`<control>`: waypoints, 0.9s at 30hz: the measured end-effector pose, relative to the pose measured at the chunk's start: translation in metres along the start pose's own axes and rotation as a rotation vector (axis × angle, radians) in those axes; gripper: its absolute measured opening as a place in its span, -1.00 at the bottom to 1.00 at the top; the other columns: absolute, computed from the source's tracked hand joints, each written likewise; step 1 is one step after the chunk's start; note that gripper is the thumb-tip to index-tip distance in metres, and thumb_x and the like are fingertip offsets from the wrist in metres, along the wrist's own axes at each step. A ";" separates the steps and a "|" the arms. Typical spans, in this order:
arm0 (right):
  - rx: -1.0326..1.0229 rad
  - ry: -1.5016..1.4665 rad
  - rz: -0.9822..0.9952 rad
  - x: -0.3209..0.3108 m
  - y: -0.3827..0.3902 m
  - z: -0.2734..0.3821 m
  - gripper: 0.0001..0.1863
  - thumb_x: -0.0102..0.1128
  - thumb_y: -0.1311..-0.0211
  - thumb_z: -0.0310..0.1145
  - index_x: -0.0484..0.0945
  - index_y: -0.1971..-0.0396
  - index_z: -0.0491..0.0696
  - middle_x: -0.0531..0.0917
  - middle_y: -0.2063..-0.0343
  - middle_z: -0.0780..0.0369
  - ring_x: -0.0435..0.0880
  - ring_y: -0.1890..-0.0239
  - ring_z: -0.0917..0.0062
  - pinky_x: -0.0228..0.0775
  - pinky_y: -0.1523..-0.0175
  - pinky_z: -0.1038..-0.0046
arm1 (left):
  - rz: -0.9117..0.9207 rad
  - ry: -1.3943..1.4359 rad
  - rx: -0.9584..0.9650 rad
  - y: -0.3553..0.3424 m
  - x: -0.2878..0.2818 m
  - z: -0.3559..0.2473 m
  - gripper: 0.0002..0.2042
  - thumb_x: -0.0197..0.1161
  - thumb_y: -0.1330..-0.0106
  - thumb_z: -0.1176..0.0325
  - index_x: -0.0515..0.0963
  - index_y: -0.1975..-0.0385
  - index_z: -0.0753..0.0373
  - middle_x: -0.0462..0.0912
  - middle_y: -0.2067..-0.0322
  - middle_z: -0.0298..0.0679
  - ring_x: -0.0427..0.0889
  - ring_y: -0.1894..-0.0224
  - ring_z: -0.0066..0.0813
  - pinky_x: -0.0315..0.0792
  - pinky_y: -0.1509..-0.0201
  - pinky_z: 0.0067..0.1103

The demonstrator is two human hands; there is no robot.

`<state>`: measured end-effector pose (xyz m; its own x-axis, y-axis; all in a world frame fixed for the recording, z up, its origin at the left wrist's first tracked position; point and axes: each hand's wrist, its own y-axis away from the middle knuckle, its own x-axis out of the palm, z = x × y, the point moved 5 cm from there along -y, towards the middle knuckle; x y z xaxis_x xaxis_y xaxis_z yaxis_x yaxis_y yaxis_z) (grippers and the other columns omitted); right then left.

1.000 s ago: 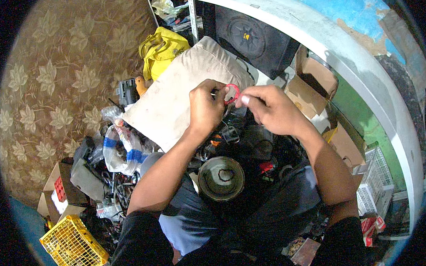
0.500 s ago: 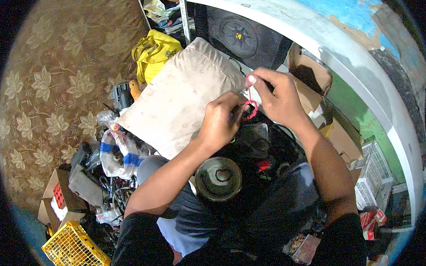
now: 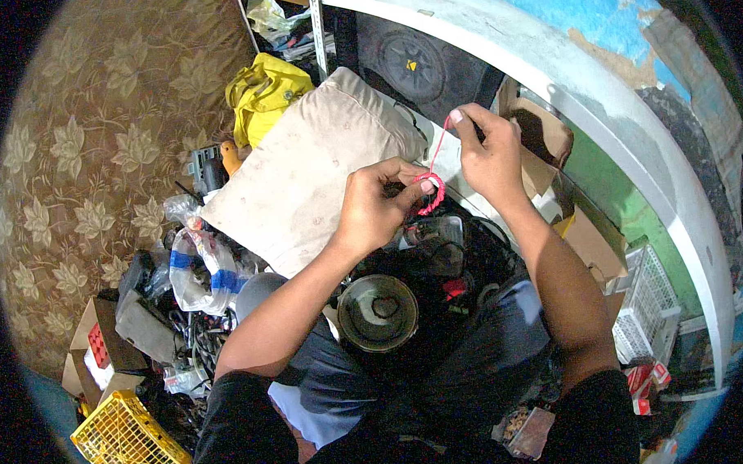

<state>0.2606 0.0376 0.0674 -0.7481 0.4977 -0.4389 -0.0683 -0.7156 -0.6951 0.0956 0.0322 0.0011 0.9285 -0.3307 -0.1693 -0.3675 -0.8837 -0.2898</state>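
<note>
My left hand pinches a small ring wrapped in red cord between thumb and fingers. From the ring a single red cord strand runs up taut to my right hand, which grips its end between thumb and fingertips. Both hands hover over my lap, beside the near right edge of a pale cushion. Below them stands a round metal pot with a small dark ring-like thing inside it.
A yellow crate sits at lower left, near plastic bags and tangled cables. A yellow bag lies beyond the cushion, near a speaker. Cardboard boxes and a white basket line the right side.
My right hand has moved up and to the right, drawing out a longer stretch of red cord. My left hand has turned slightly and still pinches the ring.
</note>
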 end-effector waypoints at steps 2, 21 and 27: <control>0.048 0.037 0.009 0.000 0.000 0.000 -0.75 0.09 -0.31 -0.33 0.63 0.43 -0.17 0.67 0.52 0.02 0.68 0.47 0.18 0.44 0.29 0.31 | 0.009 0.014 0.014 -0.001 -0.002 -0.002 -0.88 0.31 -0.28 0.48 0.59 0.27 0.38 0.74 0.37 -0.18 0.65 0.35 -0.60 0.51 0.19 -0.60; 0.364 -0.024 0.334 0.045 0.021 -0.068 -0.73 0.17 -0.25 -0.25 0.68 0.41 -0.16 0.70 0.48 0.03 0.68 0.42 0.29 0.43 0.19 0.30 | -0.108 0.463 -0.067 -0.006 -0.011 0.005 -0.89 0.25 -0.28 0.62 0.54 0.23 0.47 0.71 0.34 -0.12 0.68 0.28 -0.52 0.58 0.11 -0.61; 0.633 -0.247 0.704 0.068 0.047 -0.074 -0.79 0.10 -0.28 -0.33 0.57 0.50 -0.11 0.56 0.60 0.30 0.44 0.60 0.60 0.23 0.47 0.51 | -0.220 0.229 -0.022 -0.006 -0.020 0.009 -0.89 0.28 -0.28 0.59 0.56 0.24 0.44 0.71 0.33 -0.15 0.67 0.28 -0.57 0.55 0.14 -0.64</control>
<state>0.2551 0.0736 -0.0372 -0.8658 -0.2090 -0.4547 0.1589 -0.9764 0.1462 0.0789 0.0472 -0.0019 0.9744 -0.1948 0.1120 -0.1581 -0.9484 -0.2748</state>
